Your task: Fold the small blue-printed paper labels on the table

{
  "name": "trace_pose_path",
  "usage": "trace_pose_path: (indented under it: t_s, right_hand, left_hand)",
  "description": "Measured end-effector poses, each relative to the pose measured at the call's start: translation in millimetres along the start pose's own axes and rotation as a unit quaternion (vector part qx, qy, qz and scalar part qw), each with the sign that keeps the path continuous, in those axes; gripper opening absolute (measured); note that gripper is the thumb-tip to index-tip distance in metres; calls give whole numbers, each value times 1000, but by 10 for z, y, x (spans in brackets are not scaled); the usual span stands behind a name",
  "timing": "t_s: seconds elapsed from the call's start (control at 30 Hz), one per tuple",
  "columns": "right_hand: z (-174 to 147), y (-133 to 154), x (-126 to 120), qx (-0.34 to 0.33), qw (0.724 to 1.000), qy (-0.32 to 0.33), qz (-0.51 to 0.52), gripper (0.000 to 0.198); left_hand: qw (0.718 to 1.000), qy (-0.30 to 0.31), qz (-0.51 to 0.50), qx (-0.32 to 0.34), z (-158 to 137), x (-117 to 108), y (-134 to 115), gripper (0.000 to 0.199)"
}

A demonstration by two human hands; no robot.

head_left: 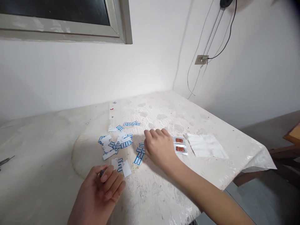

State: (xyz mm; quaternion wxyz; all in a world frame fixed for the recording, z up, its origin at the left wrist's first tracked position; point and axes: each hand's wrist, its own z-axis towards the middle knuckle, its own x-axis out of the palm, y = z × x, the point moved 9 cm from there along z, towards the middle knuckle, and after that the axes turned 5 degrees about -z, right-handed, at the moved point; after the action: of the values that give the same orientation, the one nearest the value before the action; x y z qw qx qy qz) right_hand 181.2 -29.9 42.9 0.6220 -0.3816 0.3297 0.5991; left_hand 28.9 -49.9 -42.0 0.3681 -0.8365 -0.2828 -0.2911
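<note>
My left hand (103, 189), palm turned up with curled fingers, pinches a small dark object (101, 172) between thumb and forefinger; its kind is too small to tell. Over the table, my right hand (159, 147) is closed with the knuckles up, and whatever its fingertips hold is hidden. Just left of it lie blue-outlined cut-out strips (138, 157). White paper scraps with blue edges (108, 147) are heaped left of centre. Close to my left fingers rests another white scrap (126, 168). A silver blister pack with red-brown contents (180, 145) sits right of my right hand.
A folded white cloth or tissue (207, 146) lies to the right on the plastic-covered table (150, 193). At the far left is a thin pointed metal tool (7, 160). Several blue-outlined pieces (131, 123) lie farther back. Cables hang from a wall socket (202, 59).
</note>
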Motion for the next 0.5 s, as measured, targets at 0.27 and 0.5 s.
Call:
trace_pose_path:
  t_s: [0.27,0.5]
  right_hand:
    - [118,-444,262,54,996,71,21,34]
    - [-9,5,659,-80,970,212,84,16]
  left_hand:
    - [999,17,-17,25,23,31,-79,29]
    - [999,40,-13,30,61,39,-91,29]
